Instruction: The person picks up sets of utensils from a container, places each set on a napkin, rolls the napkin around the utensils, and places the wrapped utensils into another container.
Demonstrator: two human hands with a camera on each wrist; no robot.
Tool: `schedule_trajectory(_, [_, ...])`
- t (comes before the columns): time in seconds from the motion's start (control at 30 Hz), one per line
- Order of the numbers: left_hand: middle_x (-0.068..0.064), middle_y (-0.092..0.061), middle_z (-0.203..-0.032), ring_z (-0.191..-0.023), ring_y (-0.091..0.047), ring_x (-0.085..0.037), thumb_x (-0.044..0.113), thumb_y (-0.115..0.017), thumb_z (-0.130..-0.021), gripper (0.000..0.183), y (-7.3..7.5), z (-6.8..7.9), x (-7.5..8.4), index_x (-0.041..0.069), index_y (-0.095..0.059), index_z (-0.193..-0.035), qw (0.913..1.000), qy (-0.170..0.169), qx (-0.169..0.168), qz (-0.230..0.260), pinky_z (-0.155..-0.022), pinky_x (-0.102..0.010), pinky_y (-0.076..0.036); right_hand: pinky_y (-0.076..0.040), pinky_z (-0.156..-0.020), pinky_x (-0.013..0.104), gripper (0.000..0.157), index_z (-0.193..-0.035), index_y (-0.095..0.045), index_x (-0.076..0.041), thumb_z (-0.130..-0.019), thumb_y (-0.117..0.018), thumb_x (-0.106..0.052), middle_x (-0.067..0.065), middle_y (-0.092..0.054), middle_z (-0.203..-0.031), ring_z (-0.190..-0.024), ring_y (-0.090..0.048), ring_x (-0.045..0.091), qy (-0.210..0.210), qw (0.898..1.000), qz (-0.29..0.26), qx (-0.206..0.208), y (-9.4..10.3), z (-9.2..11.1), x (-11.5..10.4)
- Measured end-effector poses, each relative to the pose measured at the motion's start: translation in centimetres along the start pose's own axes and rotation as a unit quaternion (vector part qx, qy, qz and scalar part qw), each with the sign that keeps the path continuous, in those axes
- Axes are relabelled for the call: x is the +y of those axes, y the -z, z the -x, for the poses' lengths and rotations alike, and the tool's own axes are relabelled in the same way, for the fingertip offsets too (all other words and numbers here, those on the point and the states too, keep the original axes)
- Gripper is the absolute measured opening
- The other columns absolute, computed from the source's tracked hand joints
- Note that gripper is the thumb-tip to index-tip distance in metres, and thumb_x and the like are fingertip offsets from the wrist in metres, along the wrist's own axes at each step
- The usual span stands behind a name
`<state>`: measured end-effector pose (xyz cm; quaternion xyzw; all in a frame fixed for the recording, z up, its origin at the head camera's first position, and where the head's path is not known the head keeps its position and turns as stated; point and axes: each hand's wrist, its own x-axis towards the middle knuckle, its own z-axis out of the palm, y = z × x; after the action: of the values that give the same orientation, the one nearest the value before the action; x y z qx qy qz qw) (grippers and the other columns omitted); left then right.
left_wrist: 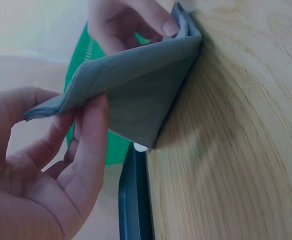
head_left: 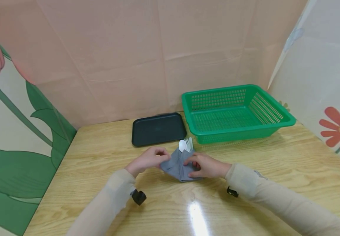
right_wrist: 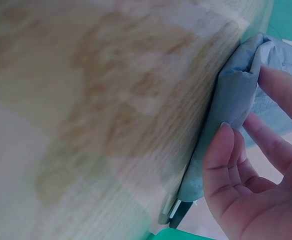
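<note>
A grey cloth napkin (head_left: 174,165) lies on the table, folded around a white spoon (head_left: 182,145), a white fork (head_left: 187,144) and a third white utensil (head_left: 190,143). Their upper ends stick out at its far side; the rest is hidden in the cloth. My left hand (head_left: 150,160) pinches the napkin's left corner between thumb and fingers, lifting that flap off the table, as the left wrist view shows. On the other side, my right hand (head_left: 208,165) grips the folded right part with curled fingers, fingertips at the fold of the cloth (right_wrist: 226,110).
Behind the napkin lies a black tray (head_left: 159,129). To its right stands a green plastic basket (head_left: 226,132) with slotted walls, near the napkin's far end. A pink sheet (head_left: 122,59) hangs along the back edge of the wooden table (head_left: 99,157).
</note>
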<state>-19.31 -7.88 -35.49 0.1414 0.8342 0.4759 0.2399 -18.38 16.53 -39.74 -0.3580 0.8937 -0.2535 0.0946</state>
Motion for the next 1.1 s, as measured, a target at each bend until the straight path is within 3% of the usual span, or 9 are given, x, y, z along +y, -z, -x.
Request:
schedule_trajectory(0.4, [0.0, -0.055, -0.085, -0.076, -0.057, -0.011, 0.016, -0.054, -0.092, 0.015, -1.0, -0.6, 1.0, 0.002, -0.06, -0.091, 0.9981, 0.012, -0.013, 0.059, -0.068, -0.028, -0.056, -0.04, -0.065, 0.019, 0.034, -0.11, -0.063, -0.004, -0.08, -0.073, -0.018, 0.008, -0.057, -0.096, -0.078, -0.047, 0.013, -0.013, 1.0, -0.023, -0.012, 0.1, -0.1, 0.0])
schedule_trajectory(1.1, [0.0, -0.055, -0.081, -0.068, -0.059, -0.011, 0.015, -0.054, -0.093, 0.014, -1.7, -1.1, 1.6, 0.002, -0.059, -0.09, 0.9965, 0.027, -0.018, 0.076, -0.065, -0.025, -0.056, -0.039, -0.065, 0.019, 0.035, -0.109, -0.064, -0.004, -0.08, -0.074, -0.019, 0.007, -0.057, -0.094, -0.077, -0.046, 0.012, -0.017, 0.999, -0.025, -0.014, 0.2, -0.2, 0.0])
